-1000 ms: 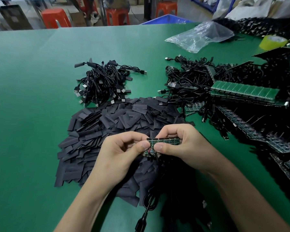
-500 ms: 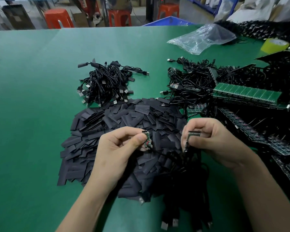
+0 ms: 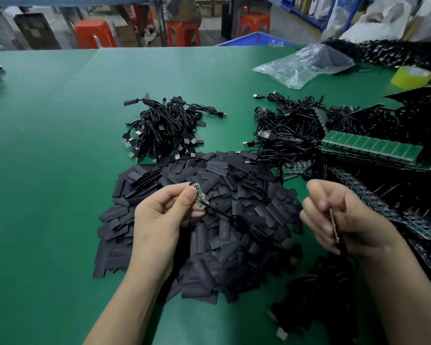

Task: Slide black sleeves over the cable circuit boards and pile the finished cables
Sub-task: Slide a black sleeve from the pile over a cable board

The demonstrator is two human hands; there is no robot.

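My left hand (image 3: 159, 220) pinches a small green circuit board (image 3: 199, 195) with a black cable trailing off to the right. My right hand (image 3: 343, 220) grips a strip of remaining boards (image 3: 334, 226) edge-on, its cables (image 3: 319, 295) hanging down over the table's near right. Under both hands lies a heap of flat black sleeves (image 3: 224, 220). Behind it sits a pile of sleeved cables (image 3: 164, 130) with USB plugs.
A tangle of unsleeved cables (image 3: 289, 128) and green board panels (image 3: 368, 148) crowd the right side. A clear plastic bag (image 3: 301, 64) and a yellow tape roll (image 3: 411, 75) lie at the back right. Green table (image 3: 47, 170) spreads to the left.
One board was snapped off the strip. My hands moved apart: the left keeps the single board, the right carries the strip to the right and turns it edge-on.
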